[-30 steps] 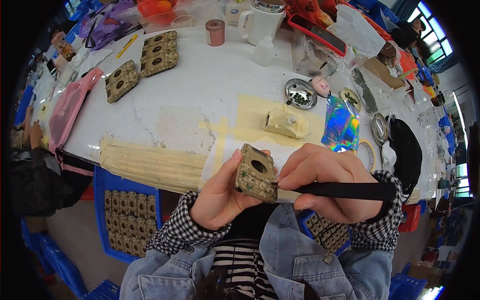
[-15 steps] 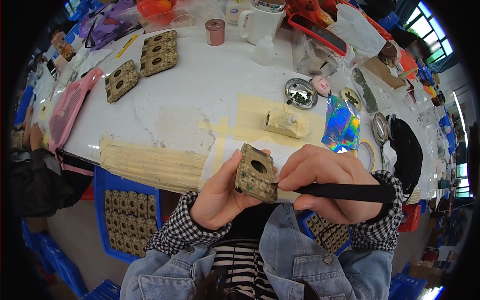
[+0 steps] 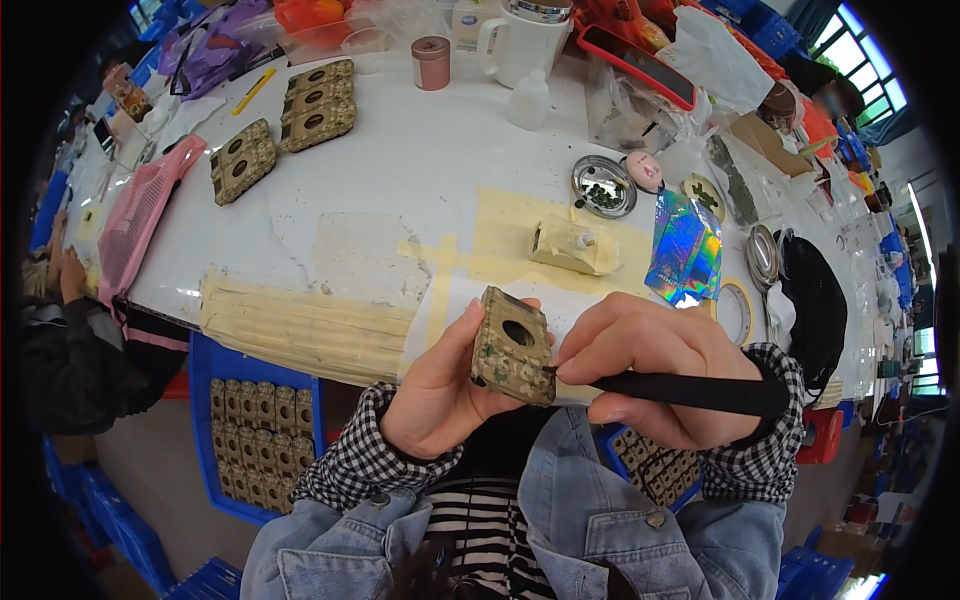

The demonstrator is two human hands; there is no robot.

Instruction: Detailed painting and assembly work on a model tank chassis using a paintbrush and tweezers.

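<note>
My left hand (image 3: 437, 385) holds a camouflage-patterned case (image 3: 511, 348) with a round hole, tilted, thumb along its left edge. In my right hand (image 3: 660, 360) is a slim black tool that looks like tweezers (image 3: 690, 391), gripped between thumb and fingers. Its tip meets the right edge of the case, partly hidden by my fingertips. Beyond my hands, a small block wrapped in masking tape (image 3: 575, 247) rests on the taped table. Round metal dish (image 3: 604, 187) with small dark green pieces stands behind it, beside an iridescent sheet (image 3: 684, 246).
Several similar cases (image 3: 318, 105) lie at the far left. Blue trays (image 3: 205, 440) of cases sit below the table edge. A white mug (image 3: 525, 45), pink tin (image 3: 431, 63), red-cased phone (image 3: 637, 66), tape roll (image 3: 735, 310) and pink mesh bag (image 3: 150, 222) are around. Another person sits at left.
Both hands stay almost in place on the case. The rear end of the black tweezers has dipped slightly, with the tip still at the case's edge.
</note>
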